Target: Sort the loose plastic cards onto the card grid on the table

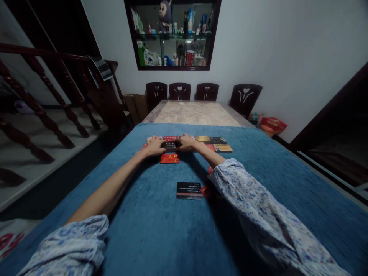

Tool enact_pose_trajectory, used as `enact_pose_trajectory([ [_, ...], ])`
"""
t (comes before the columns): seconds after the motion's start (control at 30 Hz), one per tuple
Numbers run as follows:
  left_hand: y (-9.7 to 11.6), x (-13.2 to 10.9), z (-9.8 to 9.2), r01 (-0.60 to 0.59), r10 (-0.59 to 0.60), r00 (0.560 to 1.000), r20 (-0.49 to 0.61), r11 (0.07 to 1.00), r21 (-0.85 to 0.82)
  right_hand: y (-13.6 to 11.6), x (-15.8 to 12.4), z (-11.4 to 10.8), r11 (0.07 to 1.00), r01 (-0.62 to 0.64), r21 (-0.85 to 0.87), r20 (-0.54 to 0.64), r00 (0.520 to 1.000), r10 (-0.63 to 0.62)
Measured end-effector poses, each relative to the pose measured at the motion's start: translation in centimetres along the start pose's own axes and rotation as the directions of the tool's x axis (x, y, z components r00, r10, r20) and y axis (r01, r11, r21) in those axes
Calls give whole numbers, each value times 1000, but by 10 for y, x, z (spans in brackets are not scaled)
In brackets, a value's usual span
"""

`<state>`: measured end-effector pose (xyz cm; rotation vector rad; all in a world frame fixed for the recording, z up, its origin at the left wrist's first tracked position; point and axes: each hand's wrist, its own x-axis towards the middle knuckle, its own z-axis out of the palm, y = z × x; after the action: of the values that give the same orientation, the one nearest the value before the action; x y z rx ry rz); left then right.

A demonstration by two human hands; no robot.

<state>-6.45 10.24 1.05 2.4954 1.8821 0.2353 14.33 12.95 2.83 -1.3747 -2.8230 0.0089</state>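
Left hand (155,146) and right hand (187,142), fingers curled, pinch the ends of a dark card (170,145) with pale print between them. A red card (169,158) lies just nearer than both hands on the blue worktop (143,230).

Dining room of a private home. Identified by long marble-topped dining table (195,113) half under blue plush cloth (161,234), dark carved wooden chairs (179,92) at far end. Confirmed by dark-framed glass wall cabinet (172,68) stocked with bottles and grey plush toy (165,15), plus dark turned-wood stair banister (57,56) at left.
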Motion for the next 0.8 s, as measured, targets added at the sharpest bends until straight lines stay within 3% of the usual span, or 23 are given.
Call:
enact_pose_trajectory([
  [0.8,-1,-1,-3,26,-24,998,60,999,-29,6,-3,1,997,65,41,-34,997,-64],
])
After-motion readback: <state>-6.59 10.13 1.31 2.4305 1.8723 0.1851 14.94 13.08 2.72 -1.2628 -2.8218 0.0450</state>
